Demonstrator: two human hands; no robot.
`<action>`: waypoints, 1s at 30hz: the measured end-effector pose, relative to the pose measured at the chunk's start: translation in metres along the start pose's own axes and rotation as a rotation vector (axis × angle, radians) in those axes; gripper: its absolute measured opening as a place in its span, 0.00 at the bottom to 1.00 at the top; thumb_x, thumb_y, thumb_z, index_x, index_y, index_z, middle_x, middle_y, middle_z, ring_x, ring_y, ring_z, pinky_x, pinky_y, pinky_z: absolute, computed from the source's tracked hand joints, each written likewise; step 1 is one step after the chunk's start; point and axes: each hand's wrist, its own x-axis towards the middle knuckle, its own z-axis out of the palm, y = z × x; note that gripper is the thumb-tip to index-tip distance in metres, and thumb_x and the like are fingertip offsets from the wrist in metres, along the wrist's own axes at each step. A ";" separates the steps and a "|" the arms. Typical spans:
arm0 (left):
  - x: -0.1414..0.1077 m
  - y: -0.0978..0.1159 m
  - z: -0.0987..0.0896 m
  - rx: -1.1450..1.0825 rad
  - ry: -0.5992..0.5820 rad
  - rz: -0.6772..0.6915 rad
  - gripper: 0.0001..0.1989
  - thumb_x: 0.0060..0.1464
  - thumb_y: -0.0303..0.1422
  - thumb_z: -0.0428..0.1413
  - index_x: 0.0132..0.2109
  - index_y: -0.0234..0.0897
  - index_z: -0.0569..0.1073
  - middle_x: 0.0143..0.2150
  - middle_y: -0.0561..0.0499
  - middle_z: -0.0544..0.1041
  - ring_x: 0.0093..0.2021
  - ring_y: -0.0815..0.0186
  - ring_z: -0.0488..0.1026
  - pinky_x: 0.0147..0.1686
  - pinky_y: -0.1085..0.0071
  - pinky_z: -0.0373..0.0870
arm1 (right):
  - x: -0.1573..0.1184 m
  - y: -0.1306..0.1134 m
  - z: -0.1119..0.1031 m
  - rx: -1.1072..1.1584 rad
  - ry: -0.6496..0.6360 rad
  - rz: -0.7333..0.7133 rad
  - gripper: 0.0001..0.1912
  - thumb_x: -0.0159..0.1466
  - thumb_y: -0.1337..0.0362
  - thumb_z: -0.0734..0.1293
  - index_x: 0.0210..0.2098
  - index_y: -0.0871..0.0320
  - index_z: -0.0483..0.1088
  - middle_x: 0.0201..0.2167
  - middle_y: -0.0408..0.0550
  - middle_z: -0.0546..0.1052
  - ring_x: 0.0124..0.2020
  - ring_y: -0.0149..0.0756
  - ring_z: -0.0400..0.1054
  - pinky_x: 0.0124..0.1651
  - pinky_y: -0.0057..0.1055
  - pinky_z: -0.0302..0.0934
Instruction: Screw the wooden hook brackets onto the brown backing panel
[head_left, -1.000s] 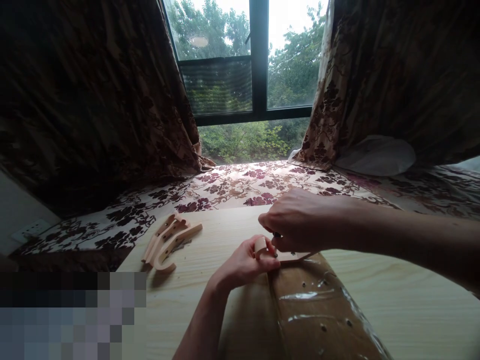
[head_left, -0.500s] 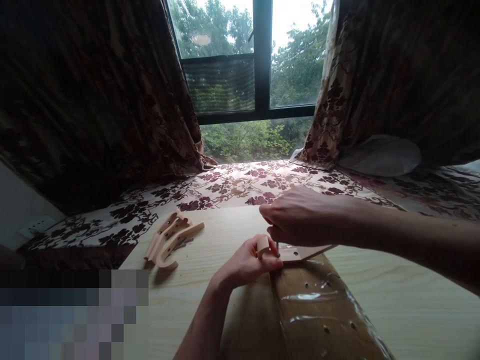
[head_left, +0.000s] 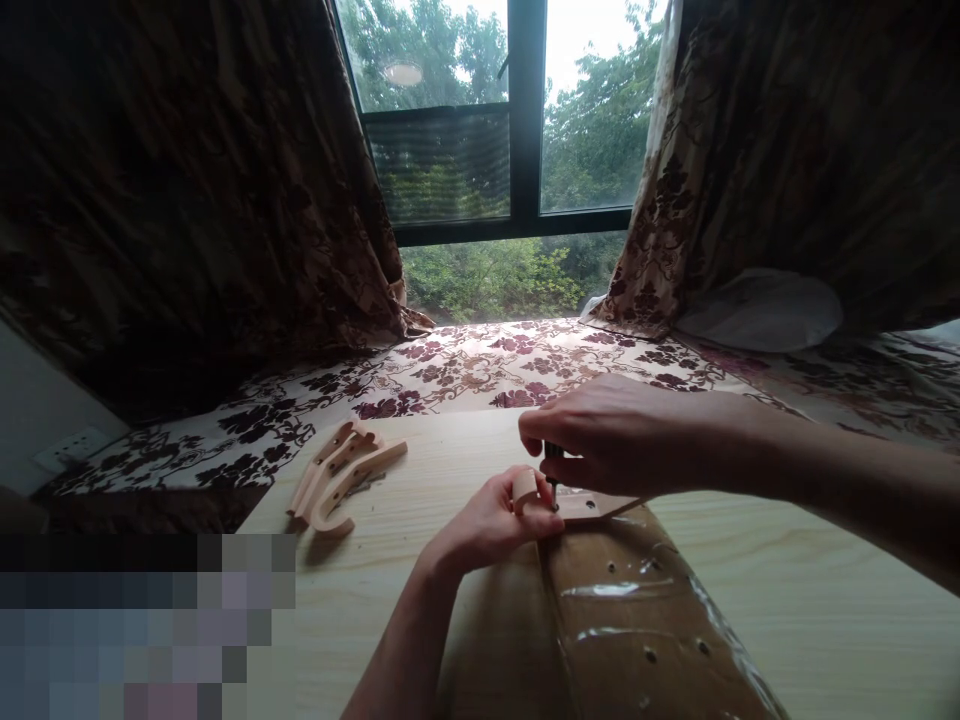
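Observation:
My right hand [head_left: 611, 435] grips a screwdriver [head_left: 553, 468] by its dark handle, the shaft pointing straight down. Its tip meets a hole near the curled end of a pale wooden hook [head_left: 589, 509]. Lying on a taped cardboard piece [head_left: 630, 615], this hook is pinched by my left hand [head_left: 495, 518], with thumb and fingers around its curl. A second hole shows to the right of the tip. The hook's far end is partly hidden behind my right hand and wrist.
More wooden hooks [head_left: 341, 485] lie together at the left of the light wooden tabletop [head_left: 450, 440], with small screws [head_left: 367, 485] beside them. Holes dot the cardboard. Behind the table are a floral cloth [head_left: 502, 365], patterned curtains and a window.
The fingers of my right hand have shifted on the screwdriver, so more of its dark handle shows. My left hand stays on the hook.

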 end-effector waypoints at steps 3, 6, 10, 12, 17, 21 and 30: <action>0.000 -0.001 -0.001 0.006 0.002 -0.007 0.14 0.44 0.35 0.65 0.34 0.35 0.68 0.28 0.58 0.64 0.29 0.71 0.59 0.31 0.73 0.56 | -0.002 -0.003 0.003 -0.003 0.001 0.007 0.09 0.64 0.65 0.61 0.28 0.59 0.69 0.22 0.45 0.73 0.21 0.29 0.58 0.24 0.29 0.42; 0.000 -0.001 -0.002 0.022 0.013 -0.011 0.14 0.44 0.34 0.65 0.34 0.35 0.68 0.28 0.58 0.63 0.29 0.71 0.59 0.31 0.73 0.56 | -0.002 -0.005 0.009 -0.018 0.041 0.082 0.11 0.64 0.62 0.61 0.28 0.59 0.68 0.20 0.46 0.72 0.20 0.30 0.58 0.24 0.30 0.40; -0.001 -0.001 -0.003 0.045 0.026 -0.012 0.13 0.44 0.34 0.64 0.34 0.35 0.68 0.29 0.57 0.65 0.30 0.70 0.61 0.31 0.73 0.57 | -0.006 -0.001 0.015 0.167 0.091 0.078 0.07 0.64 0.64 0.60 0.37 0.58 0.68 0.27 0.46 0.75 0.24 0.31 0.62 0.25 0.29 0.45; -0.001 -0.002 -0.003 0.055 0.038 -0.013 0.13 0.44 0.33 0.64 0.35 0.35 0.69 0.29 0.57 0.65 0.31 0.69 0.61 0.31 0.73 0.58 | -0.008 0.000 0.021 0.277 0.130 0.096 0.07 0.65 0.65 0.58 0.40 0.58 0.66 0.29 0.45 0.75 0.25 0.30 0.61 0.26 0.28 0.47; -0.002 0.002 -0.001 0.091 0.057 -0.010 0.14 0.43 0.35 0.64 0.36 0.35 0.71 0.29 0.56 0.67 0.32 0.67 0.63 0.32 0.72 0.60 | -0.005 -0.004 0.041 0.342 0.298 0.201 0.06 0.66 0.64 0.57 0.35 0.58 0.63 0.26 0.43 0.73 0.24 0.29 0.58 0.27 0.28 0.46; -0.003 0.009 0.002 0.112 0.046 -0.003 0.17 0.44 0.40 0.64 0.38 0.35 0.71 0.31 0.54 0.69 0.36 0.63 0.66 0.35 0.70 0.62 | -0.001 -0.007 0.050 0.357 0.379 0.244 0.08 0.67 0.64 0.56 0.34 0.58 0.63 0.26 0.44 0.75 0.24 0.30 0.61 0.28 0.30 0.46; 0.000 0.002 0.000 0.051 -0.002 -0.002 0.22 0.44 0.46 0.63 0.42 0.37 0.72 0.35 0.51 0.71 0.39 0.59 0.67 0.39 0.67 0.63 | 0.001 -0.001 0.059 0.417 0.401 0.246 0.08 0.65 0.63 0.58 0.30 0.56 0.61 0.24 0.43 0.74 0.22 0.30 0.60 0.26 0.30 0.44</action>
